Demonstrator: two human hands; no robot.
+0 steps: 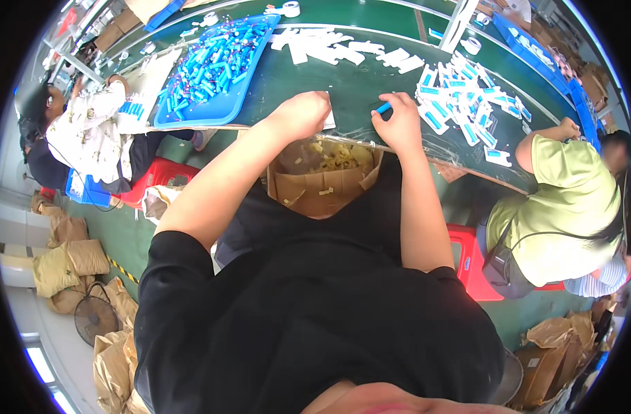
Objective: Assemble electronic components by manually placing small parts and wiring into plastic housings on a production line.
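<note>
My left hand (303,114) is closed at the table's near edge, its fingertips pinching a white plastic piece (329,120) that is mostly hidden by the hand. To its right, my right hand (400,124) grips a small blue cylindrical battery cell (384,107) between thumb and fingers. On the left lies a blue tray (243,103) heaped with blue battery cells (215,62). Loose white plastic pieces (322,47) are spread along the far side of the table. A pile of white pieces with blue cells set in them (457,96) lies to the right of my right hand.
Below the table edge, before my lap, stands a cardboard box (319,193) with yellowish scraps. Co-workers sit at left (88,138) and right (560,200) on red stools. Tape rolls (471,45) and a metal post (459,26) stand behind.
</note>
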